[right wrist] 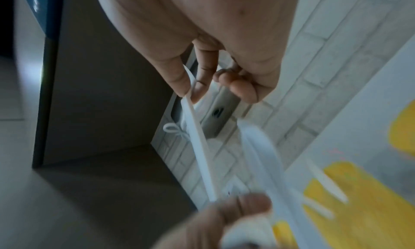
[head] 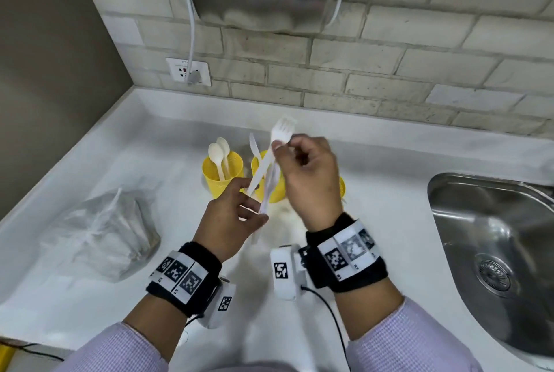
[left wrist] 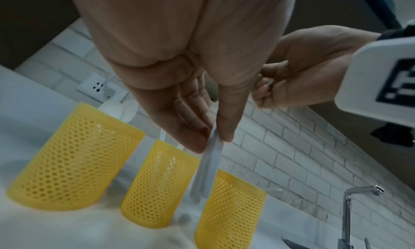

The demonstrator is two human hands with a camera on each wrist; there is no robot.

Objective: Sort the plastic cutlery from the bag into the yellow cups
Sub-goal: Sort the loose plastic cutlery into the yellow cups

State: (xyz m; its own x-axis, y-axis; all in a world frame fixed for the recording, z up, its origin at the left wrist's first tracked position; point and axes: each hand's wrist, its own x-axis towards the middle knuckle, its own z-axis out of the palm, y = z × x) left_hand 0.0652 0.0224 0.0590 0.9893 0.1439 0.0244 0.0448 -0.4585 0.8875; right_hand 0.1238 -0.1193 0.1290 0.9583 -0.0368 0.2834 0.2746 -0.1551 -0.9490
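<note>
While the right hand (head: 310, 179) pinched a white fork (head: 280, 134) by its neck between thumb and forefinger, the left hand (head: 230, 218) gripped the lower ends of a small bundle of cutlery (head: 265, 191), thumb pressed against fingers. Both hands hovered just above the three yellow cups (left wrist: 74, 157), which stood close together on the white counter (head: 374, 161). Two spoons (head: 220, 152) already stood in the leftmost cup and a knife (head: 254, 143) in the middle one. The bag (head: 102, 230) lay well apart, to the left. The fork's handle seemed to run down into the bundle, so lifting it could drag a neighbour loose from the left hand's light grip. A dropped piece might fall into the wrong cup, or tip one of the light mesh cups over. The sink (head: 491, 239) lay open to the right.
</note>
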